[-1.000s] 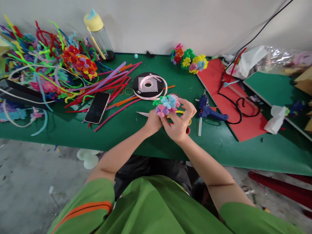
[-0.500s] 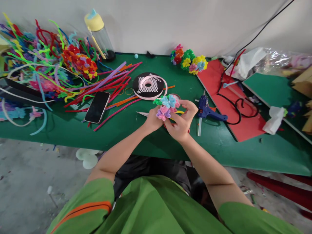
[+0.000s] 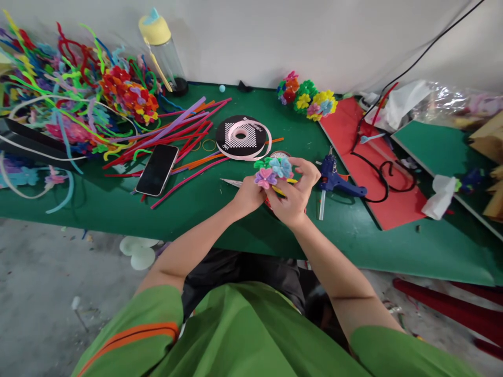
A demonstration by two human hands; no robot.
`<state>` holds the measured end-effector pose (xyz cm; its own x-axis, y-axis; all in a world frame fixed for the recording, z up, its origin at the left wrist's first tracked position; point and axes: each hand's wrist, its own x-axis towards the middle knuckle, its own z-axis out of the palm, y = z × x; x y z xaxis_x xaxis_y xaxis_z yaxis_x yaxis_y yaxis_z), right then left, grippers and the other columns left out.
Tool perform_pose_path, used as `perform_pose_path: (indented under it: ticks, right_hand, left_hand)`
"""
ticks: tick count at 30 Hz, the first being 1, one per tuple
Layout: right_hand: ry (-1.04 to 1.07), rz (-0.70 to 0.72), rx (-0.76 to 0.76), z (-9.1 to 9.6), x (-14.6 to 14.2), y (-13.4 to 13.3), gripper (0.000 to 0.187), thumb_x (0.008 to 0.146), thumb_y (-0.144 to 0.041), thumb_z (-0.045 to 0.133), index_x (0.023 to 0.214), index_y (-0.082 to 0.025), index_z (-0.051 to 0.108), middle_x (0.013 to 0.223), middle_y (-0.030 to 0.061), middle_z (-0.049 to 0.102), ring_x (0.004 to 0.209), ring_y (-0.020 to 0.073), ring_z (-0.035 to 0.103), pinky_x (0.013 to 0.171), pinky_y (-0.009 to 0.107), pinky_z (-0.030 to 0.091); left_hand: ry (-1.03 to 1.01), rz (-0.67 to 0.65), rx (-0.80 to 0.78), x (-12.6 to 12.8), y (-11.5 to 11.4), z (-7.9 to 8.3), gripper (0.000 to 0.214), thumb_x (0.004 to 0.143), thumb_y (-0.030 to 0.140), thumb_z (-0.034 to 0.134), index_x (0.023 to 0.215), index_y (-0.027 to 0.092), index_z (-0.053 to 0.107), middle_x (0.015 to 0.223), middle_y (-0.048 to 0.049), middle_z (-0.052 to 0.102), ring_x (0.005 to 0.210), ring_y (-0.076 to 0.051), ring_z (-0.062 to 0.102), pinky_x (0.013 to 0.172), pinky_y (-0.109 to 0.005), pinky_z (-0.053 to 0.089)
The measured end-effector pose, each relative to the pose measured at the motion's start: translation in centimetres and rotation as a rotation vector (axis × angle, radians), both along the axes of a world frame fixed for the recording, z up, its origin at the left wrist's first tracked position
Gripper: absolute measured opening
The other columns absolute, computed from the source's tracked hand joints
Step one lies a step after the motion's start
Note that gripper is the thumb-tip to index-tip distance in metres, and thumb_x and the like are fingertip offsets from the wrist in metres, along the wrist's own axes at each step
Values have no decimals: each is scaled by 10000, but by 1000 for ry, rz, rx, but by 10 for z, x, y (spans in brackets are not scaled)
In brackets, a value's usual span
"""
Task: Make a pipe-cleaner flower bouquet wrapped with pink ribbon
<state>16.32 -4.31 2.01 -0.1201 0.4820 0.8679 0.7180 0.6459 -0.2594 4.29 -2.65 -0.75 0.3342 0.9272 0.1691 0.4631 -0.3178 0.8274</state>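
Observation:
A small cluster of pipe-cleaner flowers (image 3: 271,173) in pink, purple, blue and green is held up over the table's front half. My left hand (image 3: 250,195) is closed around its lower left side; the stems are hidden in the fingers. My right hand (image 3: 295,196) has its fingers curled about the cluster's right side, thumb and fingertips against it. Behind and below the hands lie scissors, of which the pointed blades (image 3: 232,183) show at the left. A ribbon spool (image 3: 231,137) with pale pink ribbon lies just beyond the flowers.
To the right lies a blue glue gun (image 3: 338,183) beside a red board (image 3: 387,180) with a black cord. A phone (image 3: 157,170) and loose pipe cleaners (image 3: 184,133) are at the left, near a tangled colourful heap (image 3: 74,94). A bottle (image 3: 165,57) and finished-looking flower clusters (image 3: 306,99) stand at the back.
The flower cluster has turned and tipped a little between my hands, shifting slightly right; its pink-purple flower now sits higher. Both hands keep their hold.

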Motion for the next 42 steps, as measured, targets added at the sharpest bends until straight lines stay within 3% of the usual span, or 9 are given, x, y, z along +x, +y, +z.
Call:
perform_pose_path:
  ticks: [7, 11, 17, 25, 32, 37, 42]
  right_hand:
    - [-48, -72, 156, -1, 1, 2, 48, 736, -203, 594, 712, -215, 555, 1083, 70, 429, 975, 237, 441, 795, 443, 424]
    - [-42, -75, 225, -3, 2, 3, 39, 739, -200, 578, 717, -216, 550, 1016, 66, 420, 934, 218, 443, 751, 411, 434]
    - [-129, -141, 90, -2, 4, 7, 94, 732, -280, 618, 700, -203, 574, 1154, 77, 404, 1020, 254, 434, 838, 470, 424]
    - [-92, -48, 203, -10, 6, 7, 49, 706, -220, 620, 727, -253, 590, 1038, 65, 476, 999, 260, 432, 795, 456, 420]
    - [-94, -30, -18, -13, 19, 9, 117, 715, -329, 620, 759, -241, 557, 1041, 77, 486, 1029, 287, 447, 850, 512, 398]
    - [77, 179, -14, 0, 27, 12, 292, 784, -399, 510, 1051, -281, 508, 1135, 78, 479, 1047, 281, 504, 828, 532, 450]
    - [215, 411, -211, 8, 24, 13, 569, 728, -486, 613, 1208, -252, 416, 1094, 98, 542, 1028, 270, 555, 829, 490, 492]
  left_hand:
    - [10, 20, -134, 2, -3, 14, 74, 777, 124, 477, 776, 153, 545, 783, -59, 630, 744, -187, 623, 657, -305, 496]
    - [-81, 1, -182, 1, -4, 13, 65, 777, 130, 482, 795, 150, 541, 780, -47, 639, 737, -172, 623, 650, -292, 498]
    - [-48, -32, -14, -2, -1, 9, 149, 787, 89, 422, 803, 148, 558, 815, -66, 650, 783, -189, 628, 701, -313, 491]
    - [-60, 1, -142, 0, -2, 7, 76, 755, 124, 500, 717, 190, 491, 713, -29, 591, 671, -170, 586, 589, -291, 462]
    - [-85, 4, -79, 0, -2, 5, 147, 719, 44, 466, 730, 180, 521, 764, -21, 633, 734, -154, 605, 671, -286, 494]
    - [-50, -5, 5, -2, -2, 10, 82, 754, 123, 486, 721, 179, 536, 733, -23, 644, 711, -153, 615, 659, -286, 497]
    - [-37, -83, 114, -8, 2, 12, 128, 740, 261, 580, 637, 191, 549, 715, -38, 645, 881, -214, 637, 807, -338, 510]
